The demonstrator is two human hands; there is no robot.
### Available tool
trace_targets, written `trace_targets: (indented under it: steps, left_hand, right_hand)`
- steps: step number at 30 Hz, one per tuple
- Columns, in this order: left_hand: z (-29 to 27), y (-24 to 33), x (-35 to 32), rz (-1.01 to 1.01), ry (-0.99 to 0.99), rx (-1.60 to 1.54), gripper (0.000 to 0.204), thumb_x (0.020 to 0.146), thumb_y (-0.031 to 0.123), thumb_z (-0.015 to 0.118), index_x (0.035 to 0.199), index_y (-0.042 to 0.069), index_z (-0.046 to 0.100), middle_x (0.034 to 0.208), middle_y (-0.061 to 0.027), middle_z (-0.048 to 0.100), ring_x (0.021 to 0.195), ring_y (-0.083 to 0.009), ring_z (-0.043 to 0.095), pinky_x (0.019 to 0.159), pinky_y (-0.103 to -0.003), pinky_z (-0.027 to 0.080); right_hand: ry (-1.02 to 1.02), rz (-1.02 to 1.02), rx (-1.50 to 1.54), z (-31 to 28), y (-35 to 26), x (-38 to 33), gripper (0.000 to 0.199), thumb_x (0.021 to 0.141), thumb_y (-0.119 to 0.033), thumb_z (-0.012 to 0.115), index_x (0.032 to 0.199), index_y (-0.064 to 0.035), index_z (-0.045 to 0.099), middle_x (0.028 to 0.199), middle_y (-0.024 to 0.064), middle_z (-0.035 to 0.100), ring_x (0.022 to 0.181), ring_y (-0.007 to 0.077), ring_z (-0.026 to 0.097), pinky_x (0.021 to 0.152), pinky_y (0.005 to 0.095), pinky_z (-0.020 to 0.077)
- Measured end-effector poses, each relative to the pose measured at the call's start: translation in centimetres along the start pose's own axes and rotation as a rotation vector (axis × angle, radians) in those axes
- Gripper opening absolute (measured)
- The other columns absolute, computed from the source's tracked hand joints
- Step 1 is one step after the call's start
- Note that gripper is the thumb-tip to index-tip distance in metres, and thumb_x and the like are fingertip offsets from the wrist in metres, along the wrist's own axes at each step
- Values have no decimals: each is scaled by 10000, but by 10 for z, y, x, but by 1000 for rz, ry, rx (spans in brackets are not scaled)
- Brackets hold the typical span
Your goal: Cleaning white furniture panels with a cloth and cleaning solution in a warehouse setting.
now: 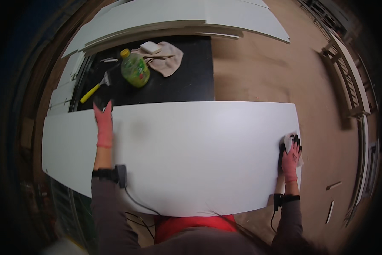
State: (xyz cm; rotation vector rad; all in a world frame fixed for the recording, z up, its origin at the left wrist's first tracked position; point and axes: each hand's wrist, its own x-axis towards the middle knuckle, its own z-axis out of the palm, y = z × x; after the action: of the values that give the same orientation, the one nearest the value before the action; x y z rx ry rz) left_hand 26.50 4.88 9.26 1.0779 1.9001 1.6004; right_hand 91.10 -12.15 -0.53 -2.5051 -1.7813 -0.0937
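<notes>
We see a long white panel (191, 157) lying flat before the wearer, beneath both hands, its near edge partly covered by the left forearm. Beyond it lie stacked white boards (157, 17), cut off by the upper edge of view, and a black tabletop (182, 91), partly hidden by the boards and panel. The left hand (104, 125), pink-gloved, sits at the panel's far edge toward its left end, thumb and fingers spread; the dark fingertips merge with the black, so we cannot tell whether they grip. The right hand (290, 161) lies over a white cloth (288, 141) at the panel's right end; we cannot tell if it clenches it. On the tabletop we note a beige cloth (169, 61), a yellow-capped bottle (135, 71), a yellow-handled scraper (91, 92) and a small white block (151, 47), its kind unclear.
</notes>
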Motion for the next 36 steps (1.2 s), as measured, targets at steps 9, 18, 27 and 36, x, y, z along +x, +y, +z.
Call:
trace_targets:
  steps: [9,18,27,36]
  left_hand:
    - [-381,-109,-185,-162,141,1234,784,732,59,622,1389,-30,203,1411,-265,250,1311,-364,282,1094,-390,245]
    - [-415,-143,-137,-209,-305,1487,901,720,345,684,1350,-101,218,1389,-330,223,1312,-446,212,1113,-507,104]
    - [-432,-159,-87,555,-662,1145,593,786,310,532,1227,-75,442,1262,-321,380,1182,-487,348,1043,-624,167]
    - [-408,-145,-90,566,-1094,1070,546,771,212,554,1250,-29,452,1338,-304,317,1261,-454,274,1067,-599,138]
  right_hand:
    - [-10,-421,65,-13,-275,79,626,759,-279,635,1285,-13,426,1324,172,429,1258,324,353,1102,464,157]
    - [-115,-658,156,-35,-551,-20,638,769,-349,627,1293,-45,426,1348,140,400,1303,284,297,1108,461,141]
    - [-163,-1094,884,-40,-794,-222,614,784,-498,595,1181,-39,500,1254,169,475,1254,311,364,1092,476,198]
    - [-7,-801,553,-13,-777,-171,576,827,-506,493,1233,-97,506,1338,110,433,1292,265,326,1115,468,124]
